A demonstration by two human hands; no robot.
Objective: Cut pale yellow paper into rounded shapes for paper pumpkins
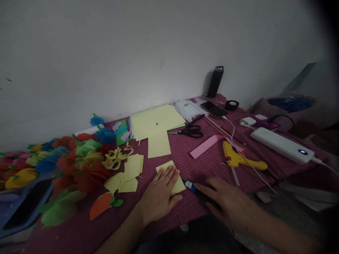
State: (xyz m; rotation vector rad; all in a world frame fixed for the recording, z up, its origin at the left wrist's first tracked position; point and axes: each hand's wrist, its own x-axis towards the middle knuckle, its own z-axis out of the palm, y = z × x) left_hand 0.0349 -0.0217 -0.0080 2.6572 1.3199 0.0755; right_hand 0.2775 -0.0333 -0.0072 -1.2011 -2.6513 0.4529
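Note:
My left hand [162,190] lies flat with fingers stretched over a small pale yellow piece of paper [178,187], pressing it to the tabletop. Just right of that paper, my right hand [225,201] is closed around a utility knife [191,186] with a blue and black handle; its tip points left at the paper's edge. Part of the handle is hidden under my fingers. To the left of my left hand lie cut yellow paper pieces [131,167] and a heap of curled yellow strips [115,157]. An orange half-round paper cutout [101,205] with green leaves sits nearer me.
Yellow sheets [156,121] are stacked at the back, with black scissors [190,131] beside them. On the right are a pink strip [205,146], a yellow glue gun [241,158], a white power bank [282,144], a cable and a phone [214,109]. Colourful paper shapes [87,162] crowd the left.

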